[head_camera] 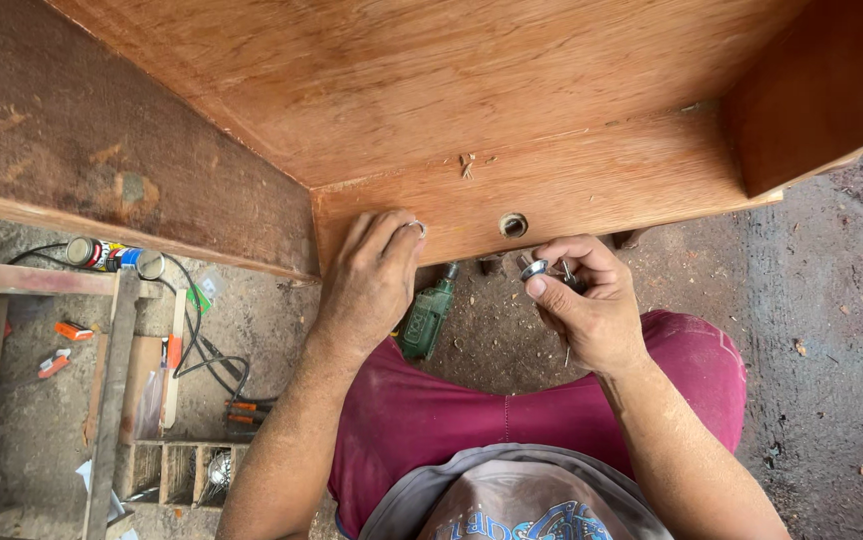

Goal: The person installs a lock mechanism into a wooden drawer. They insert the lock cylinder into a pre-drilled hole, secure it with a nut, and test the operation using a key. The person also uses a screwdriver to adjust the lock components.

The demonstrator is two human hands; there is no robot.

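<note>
A reddish-brown wooden cabinet panel [571, 190] fills the top of the view, with a round drilled hole [513, 225] in its front board. My left hand [369, 285] rests flat on the lower edge of that board, left of the hole, a ring on one finger. My right hand [586, 300] is just below and right of the hole, its fingers pinched around a small silver cylinder lock [535, 267] with loose screws. A green power drill [428, 315] lies on the ground between my hands, by my knee.
A dark wooden side panel [101, 150] slopes along the left. Below it stands a wooden frame [111, 370] with a spray can [101, 254], black cable [206, 350], orange-handled tools [246, 412] and a small box of hardware [196, 472]. Dirt floor [831, 350] lies to the right.
</note>
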